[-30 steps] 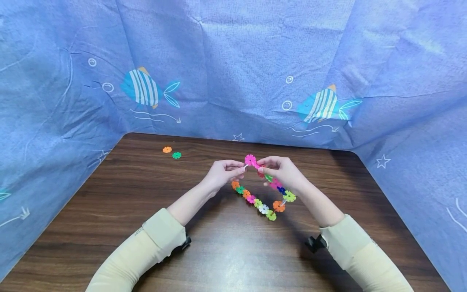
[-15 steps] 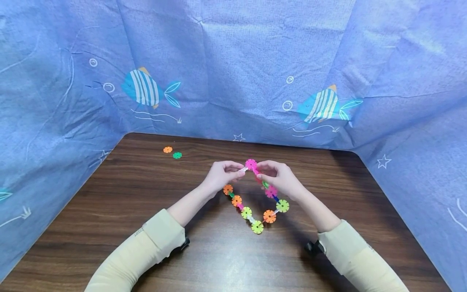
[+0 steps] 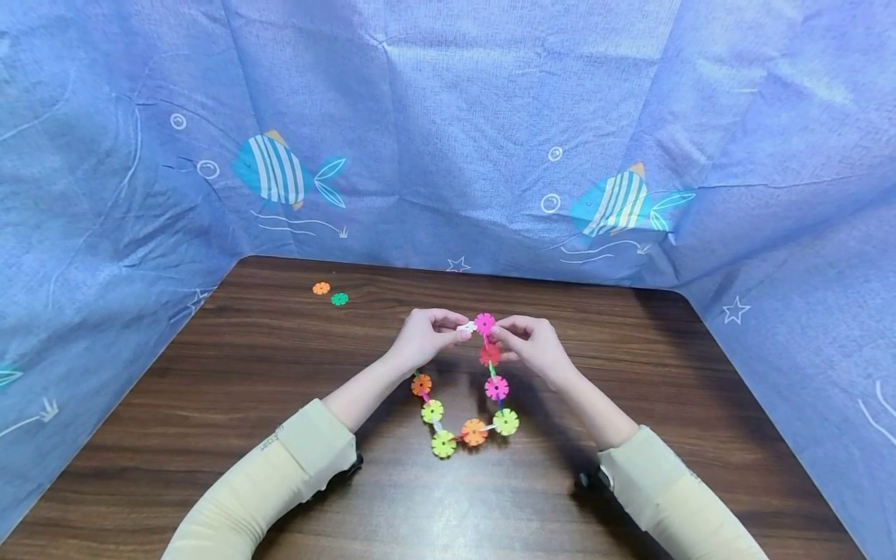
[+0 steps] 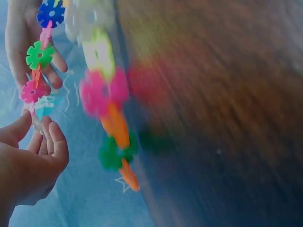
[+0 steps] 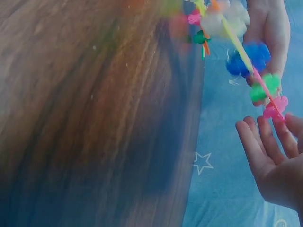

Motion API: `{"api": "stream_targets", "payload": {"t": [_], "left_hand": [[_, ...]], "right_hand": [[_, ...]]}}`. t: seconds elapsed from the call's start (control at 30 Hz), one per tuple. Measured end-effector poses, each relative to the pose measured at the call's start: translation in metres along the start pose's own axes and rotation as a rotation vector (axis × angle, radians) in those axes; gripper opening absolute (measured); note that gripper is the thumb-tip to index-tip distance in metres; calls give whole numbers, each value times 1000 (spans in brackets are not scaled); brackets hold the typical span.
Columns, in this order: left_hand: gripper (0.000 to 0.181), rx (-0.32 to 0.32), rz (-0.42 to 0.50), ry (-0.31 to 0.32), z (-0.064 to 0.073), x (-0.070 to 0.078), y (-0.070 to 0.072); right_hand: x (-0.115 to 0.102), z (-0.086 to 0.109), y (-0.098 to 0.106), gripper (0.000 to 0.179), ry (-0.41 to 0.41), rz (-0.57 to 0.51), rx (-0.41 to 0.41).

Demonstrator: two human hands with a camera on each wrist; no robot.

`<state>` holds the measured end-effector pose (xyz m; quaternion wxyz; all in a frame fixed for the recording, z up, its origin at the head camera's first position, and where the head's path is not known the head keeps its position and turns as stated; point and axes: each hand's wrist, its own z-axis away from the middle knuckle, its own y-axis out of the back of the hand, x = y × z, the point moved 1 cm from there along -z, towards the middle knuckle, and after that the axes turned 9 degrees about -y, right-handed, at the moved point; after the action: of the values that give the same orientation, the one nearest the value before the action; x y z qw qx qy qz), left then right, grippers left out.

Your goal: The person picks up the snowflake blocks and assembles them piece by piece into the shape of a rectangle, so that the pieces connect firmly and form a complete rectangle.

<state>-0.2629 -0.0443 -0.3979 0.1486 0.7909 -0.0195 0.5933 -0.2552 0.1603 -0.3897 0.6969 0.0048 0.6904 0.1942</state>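
A chain of colourful notched interlocking discs (image 3: 474, 432) hangs in a U from the hands. My left hand (image 3: 423, 338) pinches a white interlocking disc (image 3: 467, 327) at one end, between thumb and fingers. Beside it, my right hand (image 3: 533, 348) pinches the edge of the pink interlocking disc (image 3: 484, 324) that joins the white one. A red disc (image 3: 490, 355) and several others drop below. The chain's other end, an orange disc (image 4: 129, 175), dangles free in the left wrist view; in the head view the left hand hides it.
Two loose discs, one orange (image 3: 321, 288) and one green (image 3: 339, 299), lie at the back left of the dark wooden table (image 3: 210, 412). A blue fish-print cloth (image 3: 448, 140) encloses the table's back and sides.
The hanging part of the chain has swung left and toward me, turning its discs face-on. The right hand has dropped slightly with the pink disc; the left hand has hardly moved.
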Motion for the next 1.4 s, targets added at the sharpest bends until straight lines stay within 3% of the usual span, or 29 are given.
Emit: {"api": "stream_targets", "payload": {"t": [0.27,0.43,0.67,0.87,1.07,1.23,1.4], "left_hand": [[22,-54,-170,-33,3,1,3],[23,-92,-167,-29,3,2,5],[22,-77,-218,-35,2,2,5],[19,-57,-278,-76,4,4,4],[16,-24,-292,-128,4,5,2],[16,-16,-283,-125,4,4,1],[14,-2,-156,-68,5,1,-3]], "right_hand": [[7,-5,-4,22,48,12,17],[4,-4,-7,22,40,3,23],[-19,10,-12,18,51,86,53],[-21,12,-14,17,64,82,71],[-18,11,-14,15,94,76,105],[-7,4,-13,15,96,58,96],[5,-7,-12,14,90,60,119]]}}
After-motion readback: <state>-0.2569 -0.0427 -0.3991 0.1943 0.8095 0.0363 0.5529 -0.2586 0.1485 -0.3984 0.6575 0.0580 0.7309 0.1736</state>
